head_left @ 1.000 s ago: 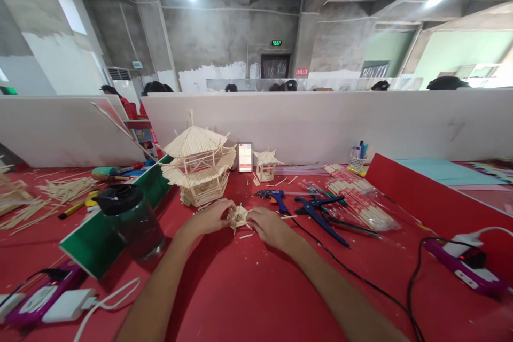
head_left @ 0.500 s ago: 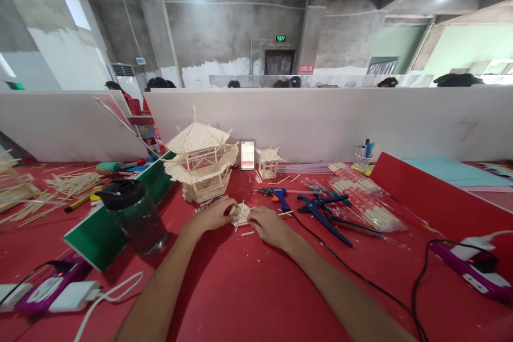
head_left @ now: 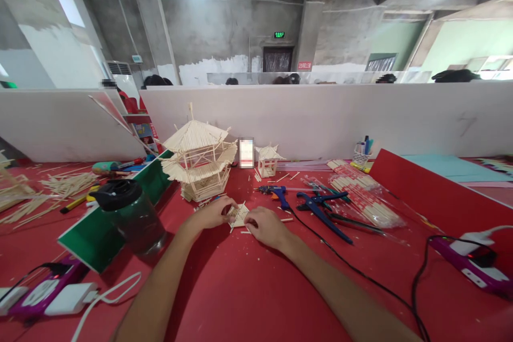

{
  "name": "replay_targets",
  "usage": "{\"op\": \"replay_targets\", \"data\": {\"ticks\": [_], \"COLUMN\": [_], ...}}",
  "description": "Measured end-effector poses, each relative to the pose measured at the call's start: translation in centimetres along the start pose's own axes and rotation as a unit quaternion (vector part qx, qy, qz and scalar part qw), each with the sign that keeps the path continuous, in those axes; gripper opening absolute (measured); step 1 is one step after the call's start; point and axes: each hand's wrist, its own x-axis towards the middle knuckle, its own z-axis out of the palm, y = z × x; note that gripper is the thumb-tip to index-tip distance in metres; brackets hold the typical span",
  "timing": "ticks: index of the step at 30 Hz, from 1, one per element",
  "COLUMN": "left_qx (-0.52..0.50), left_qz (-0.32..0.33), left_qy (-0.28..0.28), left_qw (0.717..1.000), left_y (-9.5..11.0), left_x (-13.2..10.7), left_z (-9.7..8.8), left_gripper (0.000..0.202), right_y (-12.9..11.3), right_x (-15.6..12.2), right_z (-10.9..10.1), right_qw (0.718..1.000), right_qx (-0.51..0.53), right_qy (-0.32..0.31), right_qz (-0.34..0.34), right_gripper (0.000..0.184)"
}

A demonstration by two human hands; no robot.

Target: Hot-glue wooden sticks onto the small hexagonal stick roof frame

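Note:
A small flat frame of thin wooden sticks [head_left: 241,216] lies on the red tabletop between my two hands. My left hand [head_left: 216,213] is curled, its fingers closed on the frame's left edge. From the other side, my right hand [head_left: 265,225] pinches the frame's right edge with bent fingers; its fingertips are partly hidden. Behind the left hand stands a two-tiered stick pavilion [head_left: 198,163]. A smaller stick pavilion [head_left: 267,160] stands farther back. Just beyond the right hand lies a blue glue gun [head_left: 280,195].
Blue cutters [head_left: 326,216] and bagged sticks [head_left: 368,200] lie at the right. A dark bottle [head_left: 130,219] stands at the left by a green board [head_left: 94,240]. The glue gun's black cable [head_left: 348,268] crosses the right side. A white partition [head_left: 320,117] closes off the back.
My right hand has shifted slightly left over the frame's edge, and the frame appears turned a little. My left hand stays in nearly the same place. The whole view has shifted slightly.

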Motion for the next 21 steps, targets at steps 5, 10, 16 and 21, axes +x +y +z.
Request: {"op": "replay_targets", "data": {"ticks": [5,10,16,21], "left_qx": [0.024,0.036,0.023,0.029], "left_qz": [-0.003,0.0,-0.027,-0.027], "left_qy": [0.0,0.006,0.002,0.005], "left_qw": [1.0,0.999,0.999,0.999], "left_y": [0.7,1.6,1.6,1.4], "left_x": [-0.3,-0.4,-0.2,-0.3], "left_z": [-0.2,-0.1,0.1,0.2], "left_gripper": [0.031,0.037,0.035,0.035], "right_y": [0.0,0.3,0.9,1.1], "right_x": [0.1,0.3,0.2,-0.1], "right_z": [0.0,-0.1,-0.4,-0.8], "right_qw": [1.0,0.999,0.997,0.998], "right_qx": [0.008,0.05,0.075,0.055], "right_qy": [0.005,-0.003,-0.011,-0.022], "right_qz": [0.008,0.02,0.022,0.012], "right_gripper": [0.014,0.013,0.012,0.02]}}
